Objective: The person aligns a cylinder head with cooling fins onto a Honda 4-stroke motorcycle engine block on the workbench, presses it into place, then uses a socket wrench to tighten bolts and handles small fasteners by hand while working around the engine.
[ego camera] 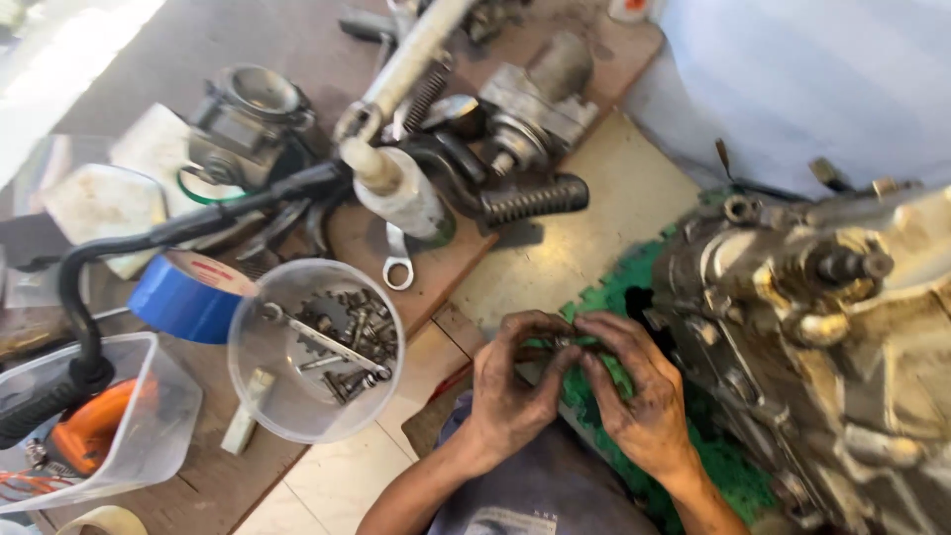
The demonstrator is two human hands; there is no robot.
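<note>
My left hand point(510, 391) and my right hand point(639, 396) meet fingertip to fingertip over a green mat point(728, 471). Between the fingers of both hands sits a small metal part point(562, 342), too small to identify. Both hands are dark with grease. A large dirty engine casing point(842, 357) with a protruding shaft point(847, 266) lies just right of my right hand.
A round clear tub point(265, 396) of bolts and a small wrench sits left of my hands. Beyond it are a blue tape roll point(183, 297), a clear box point(149, 436) with an orange object, a combination wrench point(396, 263), a carburettor point(248, 124), footpeg parts point(530, 201) and a wooden board point(208, 485).
</note>
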